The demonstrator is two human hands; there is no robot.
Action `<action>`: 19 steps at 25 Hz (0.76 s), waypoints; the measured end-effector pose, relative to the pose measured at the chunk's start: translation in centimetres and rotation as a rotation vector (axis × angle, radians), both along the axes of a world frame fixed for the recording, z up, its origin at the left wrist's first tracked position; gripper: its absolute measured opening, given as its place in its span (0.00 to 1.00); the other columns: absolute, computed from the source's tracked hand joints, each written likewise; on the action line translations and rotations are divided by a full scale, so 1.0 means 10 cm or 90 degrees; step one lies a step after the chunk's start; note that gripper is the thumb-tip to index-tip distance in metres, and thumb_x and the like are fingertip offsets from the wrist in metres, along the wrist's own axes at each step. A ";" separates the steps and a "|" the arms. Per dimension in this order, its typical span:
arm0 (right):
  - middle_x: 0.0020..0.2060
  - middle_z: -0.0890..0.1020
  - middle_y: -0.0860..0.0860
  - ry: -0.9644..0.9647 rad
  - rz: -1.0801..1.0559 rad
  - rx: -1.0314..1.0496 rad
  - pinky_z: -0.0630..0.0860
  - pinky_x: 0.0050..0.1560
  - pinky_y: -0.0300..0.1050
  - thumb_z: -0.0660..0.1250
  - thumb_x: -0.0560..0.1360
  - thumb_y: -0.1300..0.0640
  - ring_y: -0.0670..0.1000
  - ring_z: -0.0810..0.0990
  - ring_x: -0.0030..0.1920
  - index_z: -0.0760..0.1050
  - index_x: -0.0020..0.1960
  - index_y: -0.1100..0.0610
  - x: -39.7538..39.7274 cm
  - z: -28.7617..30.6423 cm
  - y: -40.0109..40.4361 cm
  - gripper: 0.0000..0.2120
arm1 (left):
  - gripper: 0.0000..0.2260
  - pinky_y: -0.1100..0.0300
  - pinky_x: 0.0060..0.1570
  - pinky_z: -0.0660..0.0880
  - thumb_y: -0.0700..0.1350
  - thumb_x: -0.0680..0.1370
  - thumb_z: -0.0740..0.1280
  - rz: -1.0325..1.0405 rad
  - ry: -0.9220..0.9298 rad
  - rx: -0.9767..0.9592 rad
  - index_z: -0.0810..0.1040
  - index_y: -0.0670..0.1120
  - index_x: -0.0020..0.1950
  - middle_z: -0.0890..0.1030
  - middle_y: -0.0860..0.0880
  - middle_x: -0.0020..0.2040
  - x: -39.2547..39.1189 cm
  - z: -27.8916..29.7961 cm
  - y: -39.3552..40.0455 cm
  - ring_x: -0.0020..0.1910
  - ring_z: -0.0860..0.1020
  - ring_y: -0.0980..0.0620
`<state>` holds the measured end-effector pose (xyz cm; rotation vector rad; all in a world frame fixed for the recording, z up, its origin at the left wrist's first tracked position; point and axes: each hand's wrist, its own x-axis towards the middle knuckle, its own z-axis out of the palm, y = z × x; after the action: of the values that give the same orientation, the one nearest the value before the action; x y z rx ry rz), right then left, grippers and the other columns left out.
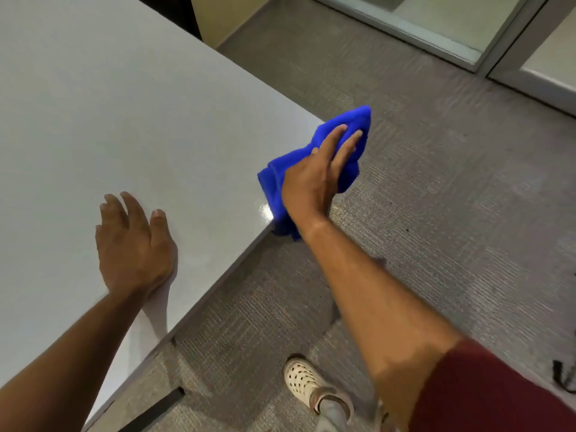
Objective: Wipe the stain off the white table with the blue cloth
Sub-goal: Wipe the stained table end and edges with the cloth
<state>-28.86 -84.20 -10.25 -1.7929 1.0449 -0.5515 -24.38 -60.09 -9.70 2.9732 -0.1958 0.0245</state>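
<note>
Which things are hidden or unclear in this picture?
1. Stain: head view shows none; the cloth and right hand cover the table corner.
2. Table: far and left sides cut off by the frame.
3. Black object on the floor: cut off by the right edge, too small to name.

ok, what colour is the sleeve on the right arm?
Dark red, maroon. The sleeve shows at the lower right of the head view.
</note>
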 end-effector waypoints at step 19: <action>0.80 0.51 0.59 0.296 0.665 -0.570 0.49 0.79 0.54 0.47 0.83 0.48 0.58 0.47 0.80 0.49 0.79 0.63 0.64 0.26 0.28 0.30 | 0.32 0.47 0.77 0.45 0.59 0.80 0.42 0.057 0.038 -0.011 0.50 0.43 0.80 0.50 0.41 0.81 -0.01 0.07 -0.07 0.80 0.48 0.43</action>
<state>-22.44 -81.43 -7.63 -2.9916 -0.0653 0.1192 -24.51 -60.77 -8.97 2.9589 -0.0548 -0.0513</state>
